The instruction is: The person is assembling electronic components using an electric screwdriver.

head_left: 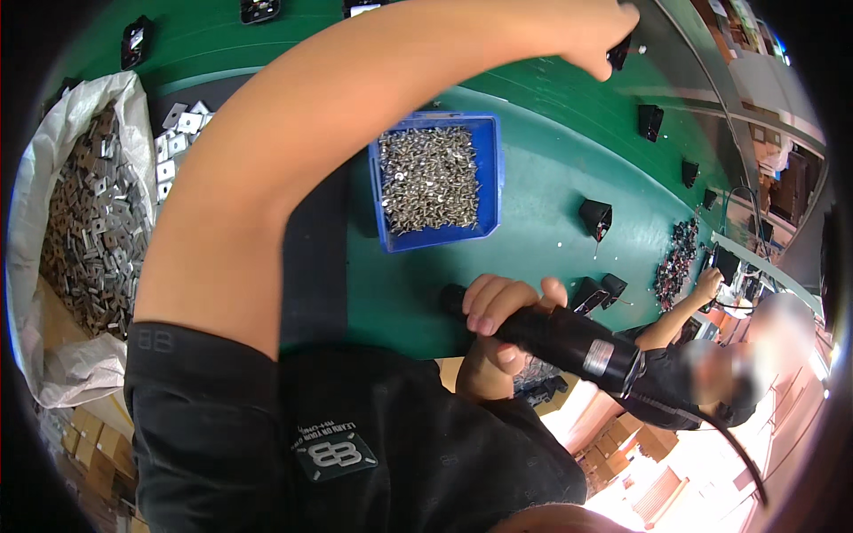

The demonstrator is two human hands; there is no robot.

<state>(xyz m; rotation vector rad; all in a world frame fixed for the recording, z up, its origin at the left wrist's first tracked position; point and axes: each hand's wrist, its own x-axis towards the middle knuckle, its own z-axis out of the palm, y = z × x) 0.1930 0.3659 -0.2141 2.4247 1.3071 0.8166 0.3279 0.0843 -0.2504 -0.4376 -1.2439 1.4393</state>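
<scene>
We're wrapping our right hand (pixel 498 311) tight around a black electric screwdriver (pixel 569 342) at lower centre of the frame, a fat dark cylinder with a silver band near its rear and a black cable (pixel 724 440) trailing to the lower right. Our left hand (pixel 600 40) is reaching far to the top of the frame, pinching a small black part (pixel 619 53) over the green conveyor belt (pixel 551 178). Between them a blue bin (pixel 437 178) of shiny screws is sitting at centre. At right, a co-worker's hand (pixel 708 284) is sorting small parts.
</scene>
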